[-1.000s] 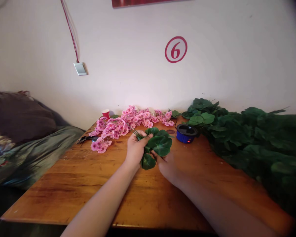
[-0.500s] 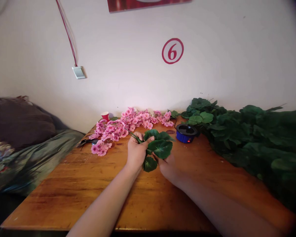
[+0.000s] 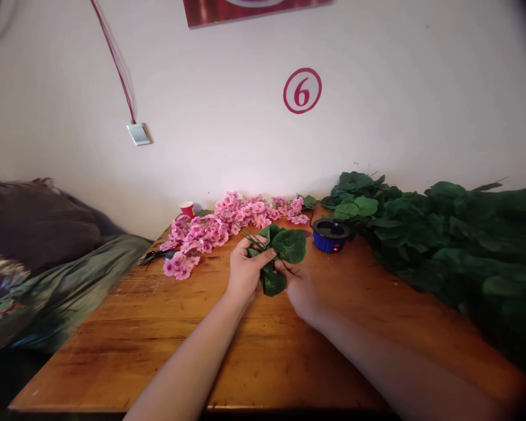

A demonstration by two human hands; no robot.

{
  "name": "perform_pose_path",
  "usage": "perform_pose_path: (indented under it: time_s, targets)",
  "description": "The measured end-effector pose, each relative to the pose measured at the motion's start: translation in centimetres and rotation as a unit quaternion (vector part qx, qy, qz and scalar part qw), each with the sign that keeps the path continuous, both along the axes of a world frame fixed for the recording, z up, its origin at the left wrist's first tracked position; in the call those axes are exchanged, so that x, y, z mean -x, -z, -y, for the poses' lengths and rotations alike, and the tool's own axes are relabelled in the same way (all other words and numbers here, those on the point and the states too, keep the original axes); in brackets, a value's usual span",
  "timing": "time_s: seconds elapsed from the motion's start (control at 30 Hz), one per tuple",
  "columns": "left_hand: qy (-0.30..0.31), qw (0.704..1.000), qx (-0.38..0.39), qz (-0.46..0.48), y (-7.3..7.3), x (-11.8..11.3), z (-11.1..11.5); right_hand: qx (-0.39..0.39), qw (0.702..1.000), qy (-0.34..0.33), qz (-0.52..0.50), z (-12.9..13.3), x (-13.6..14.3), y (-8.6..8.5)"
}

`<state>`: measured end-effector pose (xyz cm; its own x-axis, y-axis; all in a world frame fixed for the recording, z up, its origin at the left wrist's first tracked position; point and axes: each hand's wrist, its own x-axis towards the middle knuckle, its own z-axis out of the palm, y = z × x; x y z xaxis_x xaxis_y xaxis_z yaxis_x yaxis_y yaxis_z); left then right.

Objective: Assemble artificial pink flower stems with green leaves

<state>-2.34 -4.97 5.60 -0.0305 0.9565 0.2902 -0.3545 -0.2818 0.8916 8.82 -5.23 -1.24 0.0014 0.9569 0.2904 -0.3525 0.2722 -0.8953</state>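
Observation:
My left hand [image 3: 248,266] is closed around a small bunch of green artificial leaves [image 3: 290,245], its thumb pressed on the stems. Thin stems stick out past the fingers toward the upper left. On the right side of the bunch, my right hand [image 3: 298,287] pinches at the leaves from below; its fingertips are partly hidden by them. One leaf hangs low between the two hands. Just beyond lie pink artificial flowers [image 3: 213,229], spread along the back of the wooden table [image 3: 166,333].
A blue pot [image 3: 330,237] with a dark basin and a lit red light stands right of my hands. A large heap of green leaves [image 3: 429,234] covers the right side. A red paper cup [image 3: 187,209] and dark-handled tools [image 3: 155,256] sit at the left.
My right hand has moved slightly up along the bunch, its fingers now showing more. The leaves have turned, and the lower one has shifted right. The view has tilted a little.

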Motion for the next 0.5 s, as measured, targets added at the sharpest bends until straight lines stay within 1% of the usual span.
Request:
perform_pose_path:
  time_s: [0.1,0.2,0.37,0.5]
  targets:
    - [0.021,1.0,-0.007,-0.021,0.0,0.2,-0.15,0.011,1.0,-0.003,-0.023,0.35,0.07,-0.55]
    - [0.026,0.999,-0.022,-0.029,-0.06,0.33,-0.28,0.003,1.0,0.016,-0.008,0.47,0.01,-0.57]
    - [0.019,0.998,-0.048,0.028,-0.23,0.21,-0.35,-0.038,0.993,0.054,0.093,0.74,-0.16,-0.32]
    - [-0.013,0.998,-0.047,0.046,-0.28,0.15,-0.28,-0.069,0.978,0.098,0.171,1.09,-0.28,-0.18]
